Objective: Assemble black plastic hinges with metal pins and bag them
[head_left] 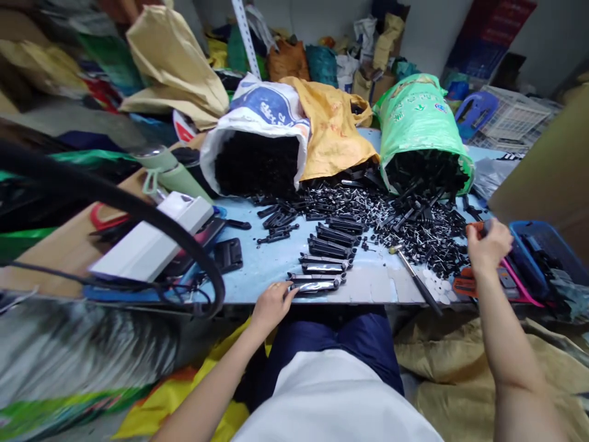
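At 7 o'clock from the row of black parts [332,248], the left hand [272,304] touches the nearest part [322,286] at its left end, on the desk [262,261]; whether that grip pinches, I cannot tell. At 3 o'clock, the right hand [490,245] grasps an orange piece [477,228]. The step seems to be picking up; the next move likely calls for clearing the hammer [416,276] at 4 o'clock.

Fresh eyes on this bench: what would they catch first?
Probably the glossy green plastic sack at the back right, mouth open toward the front. Next, the column of slim black plastic pieces at front centre, with the left hand at the nearest one. Then the black-handled metal hammer to their right.
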Demonstrator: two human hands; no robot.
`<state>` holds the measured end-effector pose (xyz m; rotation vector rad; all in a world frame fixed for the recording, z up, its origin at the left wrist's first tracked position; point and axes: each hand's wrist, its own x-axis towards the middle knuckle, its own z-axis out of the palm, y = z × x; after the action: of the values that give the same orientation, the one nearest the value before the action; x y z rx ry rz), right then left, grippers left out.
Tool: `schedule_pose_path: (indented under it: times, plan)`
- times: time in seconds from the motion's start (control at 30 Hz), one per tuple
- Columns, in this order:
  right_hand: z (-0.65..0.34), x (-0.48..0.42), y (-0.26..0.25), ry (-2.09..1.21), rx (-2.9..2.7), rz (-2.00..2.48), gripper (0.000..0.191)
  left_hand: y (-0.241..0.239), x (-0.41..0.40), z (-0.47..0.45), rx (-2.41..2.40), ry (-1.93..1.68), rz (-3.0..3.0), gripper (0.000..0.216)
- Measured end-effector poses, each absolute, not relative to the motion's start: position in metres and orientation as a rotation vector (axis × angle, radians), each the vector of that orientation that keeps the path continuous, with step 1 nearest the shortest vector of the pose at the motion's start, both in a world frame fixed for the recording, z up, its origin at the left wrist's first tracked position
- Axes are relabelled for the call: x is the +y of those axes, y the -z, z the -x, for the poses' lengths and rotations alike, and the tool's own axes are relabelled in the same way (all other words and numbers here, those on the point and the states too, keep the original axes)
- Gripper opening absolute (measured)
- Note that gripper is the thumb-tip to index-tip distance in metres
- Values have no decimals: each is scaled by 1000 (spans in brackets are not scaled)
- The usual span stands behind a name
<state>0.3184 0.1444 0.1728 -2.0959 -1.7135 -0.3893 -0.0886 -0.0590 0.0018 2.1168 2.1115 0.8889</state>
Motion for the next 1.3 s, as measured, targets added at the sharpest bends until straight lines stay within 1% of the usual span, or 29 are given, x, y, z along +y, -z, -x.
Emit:
schedule_pose_path:
  times: [0.13,0.23,0.33,0.43,0.57,0.7,0.87,1.0,1.1,1.23,1.3]
  plan:
    - [-205,158,-146,78,-2438,1555,34,2,-46,82,2214,-945,-1969,27]
    - [-128,174,-120,-8,-2892,1323,34,3,-39,75,2304,-984,-1894,23]
    - [-86,191,-105,23,-3102,1248,36,5,-36,70,2383,-1005,-1834,21]
    - [-73,208,-101,6,-3195,1127,34,7,-34,66,2437,-1044,-1758,22]
    - [-77,216,-103,-40,-3240,1077,36,4,-37,60,2519,-1179,-1687,27]
    - [-86,202,-107,-84,-3174,1083,39,-8,-39,56,2521,-1350,-1727,26]
    - [-119,157,-115,-57,-2933,936,40,-26,-41,44,2404,-1417,-1845,22]
    - [-172,116,-111,-90,-2849,1060,37,-35,-42,22,2182,-1436,-1992,19]
    - [-208,91,-97,-169,-2841,1235,36,-34,-40,0,1978,-1382,-2104,19]
    - [-239,72,-77,-333,-2899,1337,36,-25,-26,-34,1732,-1132,-2282,26]
    - [-251,67,-73,-299,-2796,1462,36,-22,-17,-54,1618,-984,-2371,30]
